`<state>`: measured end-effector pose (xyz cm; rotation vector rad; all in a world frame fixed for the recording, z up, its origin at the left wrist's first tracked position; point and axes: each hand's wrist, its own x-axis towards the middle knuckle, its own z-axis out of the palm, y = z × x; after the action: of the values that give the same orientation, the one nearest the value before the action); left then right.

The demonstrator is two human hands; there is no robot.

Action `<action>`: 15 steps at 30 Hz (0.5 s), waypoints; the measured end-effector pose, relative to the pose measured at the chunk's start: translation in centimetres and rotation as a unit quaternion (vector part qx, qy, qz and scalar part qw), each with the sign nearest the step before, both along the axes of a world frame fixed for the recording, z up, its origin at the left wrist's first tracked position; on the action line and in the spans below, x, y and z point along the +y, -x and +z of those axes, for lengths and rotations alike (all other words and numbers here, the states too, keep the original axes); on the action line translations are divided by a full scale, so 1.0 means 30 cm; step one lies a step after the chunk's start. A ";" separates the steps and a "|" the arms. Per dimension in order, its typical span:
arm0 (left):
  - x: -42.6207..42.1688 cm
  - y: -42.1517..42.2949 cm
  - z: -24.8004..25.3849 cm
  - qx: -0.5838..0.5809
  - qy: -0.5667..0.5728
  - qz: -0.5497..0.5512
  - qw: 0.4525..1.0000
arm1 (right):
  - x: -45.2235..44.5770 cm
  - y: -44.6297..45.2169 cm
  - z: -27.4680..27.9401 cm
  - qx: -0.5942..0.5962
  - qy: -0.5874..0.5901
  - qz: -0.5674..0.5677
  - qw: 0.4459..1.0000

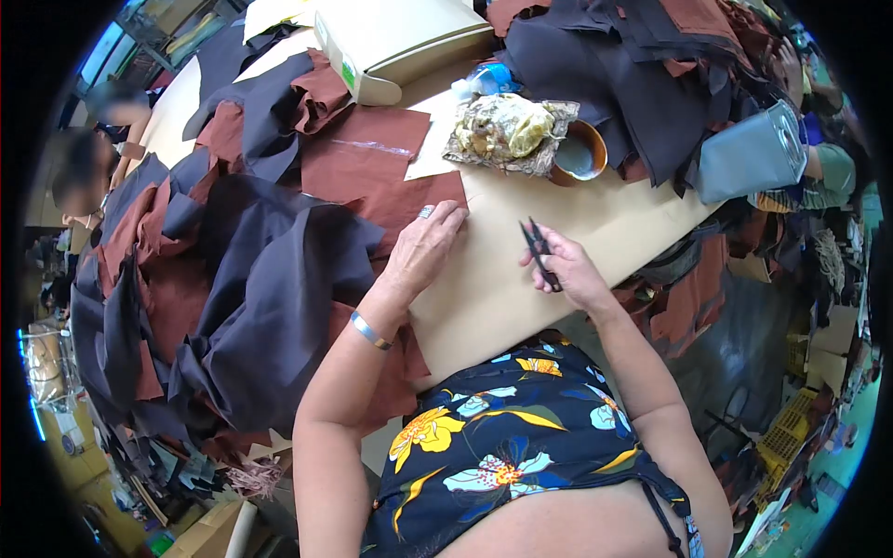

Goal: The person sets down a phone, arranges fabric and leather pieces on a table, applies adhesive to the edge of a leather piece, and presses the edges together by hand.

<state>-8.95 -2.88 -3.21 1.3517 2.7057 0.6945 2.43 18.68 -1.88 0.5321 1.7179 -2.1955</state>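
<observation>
My right hand [569,271] holds a pair of small black thread snips [539,253], blades pointing away from me over the bare tan tabletop [502,307]. My left hand [426,249], wearing a ring, lies at the right edge of a reddish-brown fabric piece [367,149]. Its fingers are curled together on that edge; the fingertips are partly hidden. A pale shiny streak runs across the brown piece. To the left is a large crumpled heap of dark and brown fabric [270,270].
Beyond my hands sit a crusted yellowish lump [507,130] on a slab, a brown bowl [586,153] and a blue-and-white plastic item [488,81]. A cardboard box [409,42] stands behind. More fabric [605,74] and a grey-blue tin [753,153] lie right. People are at both sides.
</observation>
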 end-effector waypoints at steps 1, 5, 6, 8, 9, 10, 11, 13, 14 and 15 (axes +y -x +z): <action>0.002 0.005 -0.003 -0.007 -0.022 0.012 1.000 | -0.018 0.016 0.001 0.007 0.014 0.018 1.000; -0.003 -0.002 0.032 -0.128 -0.089 0.072 0.985 | -0.073 0.087 0.018 0.031 -0.045 0.070 0.996; -0.008 -0.007 0.032 -0.130 -0.102 0.078 0.983 | -0.087 0.101 0.017 0.038 -0.063 0.080 0.994; -0.018 -0.014 0.030 -0.136 -0.128 0.090 0.978 | -0.118 0.125 0.025 0.052 -0.099 0.099 0.989; -0.025 -0.014 0.026 -0.151 -0.139 0.094 0.974 | -0.120 0.132 0.048 0.053 -0.094 0.113 0.988; -0.031 -0.012 0.020 -0.166 -0.149 0.098 0.970 | -0.122 0.140 0.041 0.051 -0.098 0.105 0.988; -0.038 -0.011 0.013 -0.181 -0.160 0.102 0.965 | -0.124 0.149 0.028 0.048 -0.101 0.098 0.989; -0.046 -0.009 0.001 -0.181 -0.173 0.099 0.963 | -0.129 0.168 0.030 0.048 -0.133 0.103 0.985; -0.049 -0.008 -0.006 -0.181 -0.179 0.097 0.962 | -0.131 0.177 0.048 0.051 -0.161 0.115 0.979; -0.049 -0.009 -0.013 -0.167 -0.188 0.100 0.963 | -0.133 0.182 0.057 0.053 -0.189 0.126 0.972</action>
<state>-8.68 -4.36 -3.60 0.9044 2.5350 1.3741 -3.02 14.69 -0.17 0.2619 2.1461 -1.7587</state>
